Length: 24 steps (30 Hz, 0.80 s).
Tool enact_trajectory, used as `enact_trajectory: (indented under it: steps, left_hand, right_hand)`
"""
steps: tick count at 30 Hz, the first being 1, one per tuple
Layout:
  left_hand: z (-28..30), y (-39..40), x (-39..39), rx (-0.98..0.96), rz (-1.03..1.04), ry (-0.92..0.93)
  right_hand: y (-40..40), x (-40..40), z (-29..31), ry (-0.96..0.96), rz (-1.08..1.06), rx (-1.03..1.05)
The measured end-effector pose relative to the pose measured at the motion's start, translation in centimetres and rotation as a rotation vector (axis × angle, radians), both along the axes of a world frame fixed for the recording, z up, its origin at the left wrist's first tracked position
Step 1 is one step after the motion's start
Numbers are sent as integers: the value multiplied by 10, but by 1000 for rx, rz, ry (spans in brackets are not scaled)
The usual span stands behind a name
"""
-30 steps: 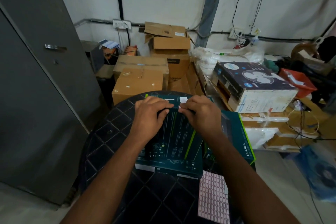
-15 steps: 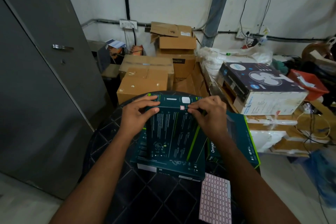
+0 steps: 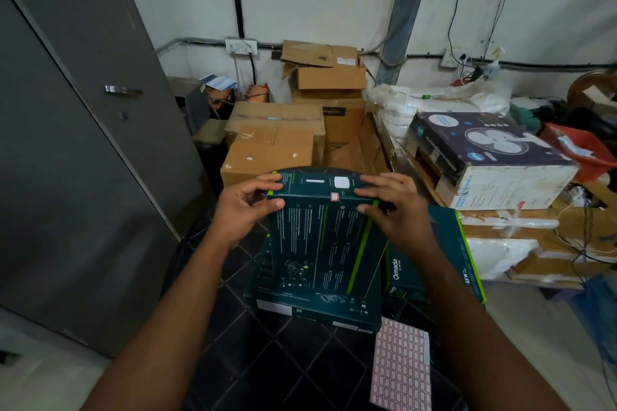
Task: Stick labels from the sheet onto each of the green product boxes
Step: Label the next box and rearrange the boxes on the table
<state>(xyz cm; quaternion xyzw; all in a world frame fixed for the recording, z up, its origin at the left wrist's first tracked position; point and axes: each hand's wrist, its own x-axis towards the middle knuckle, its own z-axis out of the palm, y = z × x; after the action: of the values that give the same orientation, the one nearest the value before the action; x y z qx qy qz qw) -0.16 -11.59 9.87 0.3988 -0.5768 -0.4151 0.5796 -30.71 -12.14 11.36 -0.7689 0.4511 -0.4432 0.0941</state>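
Our left hand (image 3: 243,207) and right hand (image 3: 394,210) clasp the raised green box (image 3: 324,237) by its far corners; its long axis runs toward us, label (image 3: 335,196) centred between them, sheet (image 3: 400,367) near-right.

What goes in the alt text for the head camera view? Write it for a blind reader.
Both bare hands, left hand and right hand, tilt up a dark green product box with a small pink label on its top edge. More green boxes lie beneath on a dark table, beside a pink label sheet.
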Motion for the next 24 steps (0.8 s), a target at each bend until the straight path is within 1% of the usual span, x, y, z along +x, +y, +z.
enact_trajectory:
  steps: [5, 10, 13, 16, 19, 21, 23, 24]
  left_hand:
    - [-3, 5, -2, 7, -14, 15]
    - [-1, 5, 0, -21, -18, -19]
    - [-1, 7, -1, -7, -30, -18]
    - [2, 7, -3, 3, -17, -11]
    - [4, 6, -5, 1, 13, -20]
    - [4, 8, -4, -7, 3, -32]
    - [4, 11, -3, 1, -11, -20]
    - [4, 12, -3, 5, -12, -16]
  right_hand:
    - [0, -16, -7, -115, 19, -19]
    - [-1, -22, -5, -106, 83, 34]
    - [2, -35, -4, -246, 32, 119]
    - [2, -32, -6, -379, 45, 135]
    - [-2, -30, -8, -385, 59, 140]
    - [0, -36, -5, -361, 99, 186]
    - [-1, -45, -3, -336, 120, 185]
    - [-1, -48, -4, -353, 120, 177]
